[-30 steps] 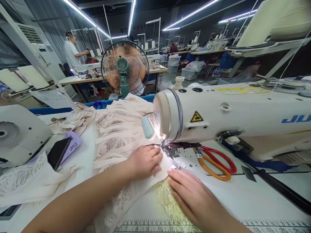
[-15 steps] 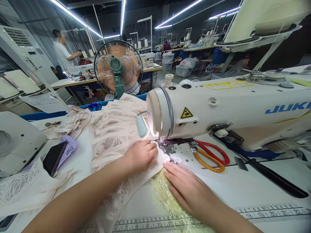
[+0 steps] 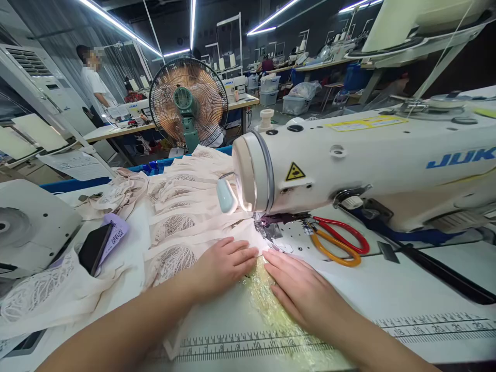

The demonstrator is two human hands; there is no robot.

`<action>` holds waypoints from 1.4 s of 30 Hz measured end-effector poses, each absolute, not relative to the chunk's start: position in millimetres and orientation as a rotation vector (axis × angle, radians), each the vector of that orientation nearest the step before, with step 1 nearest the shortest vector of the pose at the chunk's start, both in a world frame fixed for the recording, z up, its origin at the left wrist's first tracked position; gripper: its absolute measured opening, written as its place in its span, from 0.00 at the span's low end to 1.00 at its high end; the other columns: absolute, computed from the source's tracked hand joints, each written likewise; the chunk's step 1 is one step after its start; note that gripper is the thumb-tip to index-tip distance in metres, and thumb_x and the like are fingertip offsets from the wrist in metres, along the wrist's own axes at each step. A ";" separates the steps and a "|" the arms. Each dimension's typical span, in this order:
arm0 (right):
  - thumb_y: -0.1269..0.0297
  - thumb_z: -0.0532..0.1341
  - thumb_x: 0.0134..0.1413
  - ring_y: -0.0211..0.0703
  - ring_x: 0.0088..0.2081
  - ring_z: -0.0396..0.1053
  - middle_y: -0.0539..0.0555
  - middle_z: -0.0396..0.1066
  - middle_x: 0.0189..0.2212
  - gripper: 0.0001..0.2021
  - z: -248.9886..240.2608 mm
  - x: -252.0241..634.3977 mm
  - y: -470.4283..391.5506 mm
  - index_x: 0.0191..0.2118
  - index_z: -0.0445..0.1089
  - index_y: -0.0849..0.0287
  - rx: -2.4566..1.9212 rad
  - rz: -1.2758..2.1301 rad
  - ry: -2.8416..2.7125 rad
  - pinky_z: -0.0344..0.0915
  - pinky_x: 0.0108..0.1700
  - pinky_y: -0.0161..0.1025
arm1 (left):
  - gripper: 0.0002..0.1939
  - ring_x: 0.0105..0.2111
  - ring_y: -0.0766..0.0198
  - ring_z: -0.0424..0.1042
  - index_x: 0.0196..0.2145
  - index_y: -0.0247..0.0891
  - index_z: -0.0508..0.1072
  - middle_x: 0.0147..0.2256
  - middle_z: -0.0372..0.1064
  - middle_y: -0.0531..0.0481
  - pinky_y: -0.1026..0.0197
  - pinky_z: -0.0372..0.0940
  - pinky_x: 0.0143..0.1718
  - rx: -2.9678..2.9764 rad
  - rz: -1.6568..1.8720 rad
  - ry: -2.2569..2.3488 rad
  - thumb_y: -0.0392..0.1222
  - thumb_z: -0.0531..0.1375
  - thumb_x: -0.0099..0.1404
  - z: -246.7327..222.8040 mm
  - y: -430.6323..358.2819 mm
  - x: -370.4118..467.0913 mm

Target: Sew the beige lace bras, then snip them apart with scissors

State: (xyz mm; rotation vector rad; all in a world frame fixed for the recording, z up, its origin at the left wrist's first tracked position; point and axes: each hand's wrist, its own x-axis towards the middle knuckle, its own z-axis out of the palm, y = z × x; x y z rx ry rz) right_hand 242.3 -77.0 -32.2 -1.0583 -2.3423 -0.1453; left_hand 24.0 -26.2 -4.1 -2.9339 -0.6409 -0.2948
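Note:
My left hand (image 3: 227,262) lies palm down with its fingers stretched over the near edge of pale pink lace fabric (image 3: 176,227). The fabric reaches in under the needle area of the sewing machine (image 3: 294,178). My right hand (image 3: 300,287) rests flat, fingers together and extended, just in front of the presser foot (image 3: 270,231). Its fingertips nearly meet those of my left hand. A crinkled yellowish transparent strip (image 3: 261,299) runs beneath and beside my right hand. What lies directly under both palms is hidden.
Scissors (image 3: 341,243) with red and orange handles lie right of the needle. A black-handled tool (image 3: 445,274) is farther right. A ruler scale (image 3: 232,347) crosses the near tabletop. A phone (image 3: 95,248) and more lace pieces (image 3: 46,292) lie left. A fan (image 3: 188,101) stands beyond.
My left hand has slid slightly right and nearer to me, closer to the right hand. The near fabric edge has moved away from the ruler. My right hand has barely moved.

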 end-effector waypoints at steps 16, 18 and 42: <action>0.69 0.50 0.58 0.50 0.53 0.65 0.60 0.69 0.50 0.15 -34.5 240.8 -75.8 0.47 0.70 0.64 -1.068 -0.143 -2.288 0.66 0.50 0.47 | 0.14 0.50 0.53 0.65 0.45 0.36 0.69 0.53 0.63 0.38 0.49 0.61 0.49 -3.056 -0.293 -0.551 0.34 0.51 0.61 7.1 3.3 32.2; 0.70 0.49 0.58 0.49 0.52 0.65 0.60 0.69 0.50 0.16 -36.5 240.4 -76.1 0.47 0.70 0.64 -1.082 -0.130 -2.253 0.65 0.51 0.48 | 0.14 0.51 0.54 0.63 0.43 0.36 0.68 0.51 0.65 0.39 0.50 0.61 0.50 -3.073 -0.348 -0.508 0.31 0.51 0.59 7.1 3.5 34.1; 0.69 0.50 0.58 0.49 0.53 0.64 0.60 0.68 0.51 0.15 -37.8 241.6 -76.1 0.46 0.70 0.64 -1.081 -0.118 -2.280 0.64 0.52 0.48 | 0.16 0.50 0.56 0.66 0.49 0.33 0.67 0.51 0.67 0.41 0.49 0.63 0.51 -3.097 -0.380 -0.440 0.36 0.49 0.65 4.9 10.4 36.1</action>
